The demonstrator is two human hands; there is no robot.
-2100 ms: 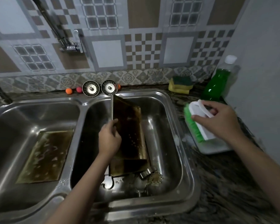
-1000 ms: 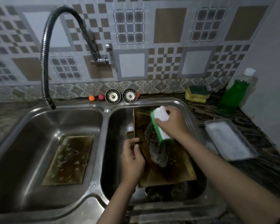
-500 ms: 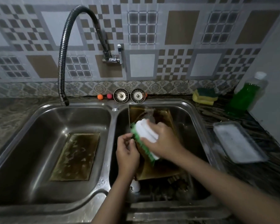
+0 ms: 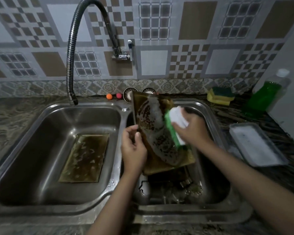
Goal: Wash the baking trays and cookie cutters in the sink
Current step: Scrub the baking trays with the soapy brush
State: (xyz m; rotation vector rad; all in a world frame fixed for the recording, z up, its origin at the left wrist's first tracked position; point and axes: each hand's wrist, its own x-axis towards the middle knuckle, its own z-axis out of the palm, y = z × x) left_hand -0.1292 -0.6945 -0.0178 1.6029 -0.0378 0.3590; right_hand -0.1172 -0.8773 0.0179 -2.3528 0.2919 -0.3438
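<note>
Left hand (image 4: pixel 133 148): grips the tray's left edge.
Tray (image 4: pixel 158 133): propped tilted over the right basin, soapy.
Right hand (image 4: pixel 191 129): holds the brush (image 4: pixel 174 128) against the tray's right side.

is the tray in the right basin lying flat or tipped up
Tipped up: the tray stands tilted on its lower edge, its left edge in the left hand.
</note>
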